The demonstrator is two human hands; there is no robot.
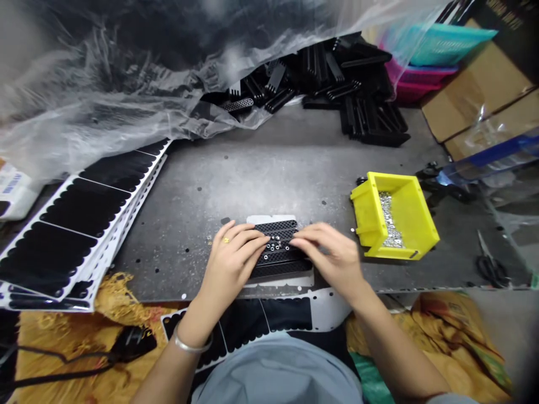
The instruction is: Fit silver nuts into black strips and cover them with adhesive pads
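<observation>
Small silver fasteners (275, 244) sit in a cluster on the black perforated strips (275, 226), the left hand (231, 264) lying open across them and the right hand (330, 255) curled at their edge, its grip unclear, while the yellow bin (370, 196) holds a large heap more.

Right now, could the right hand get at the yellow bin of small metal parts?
Likely yes. The right hand sits just beside the yellow bin, with no object visibly between them on the metal table. Its fingers rest on the black perforated strips, so it would have to lift off them first.
</observation>
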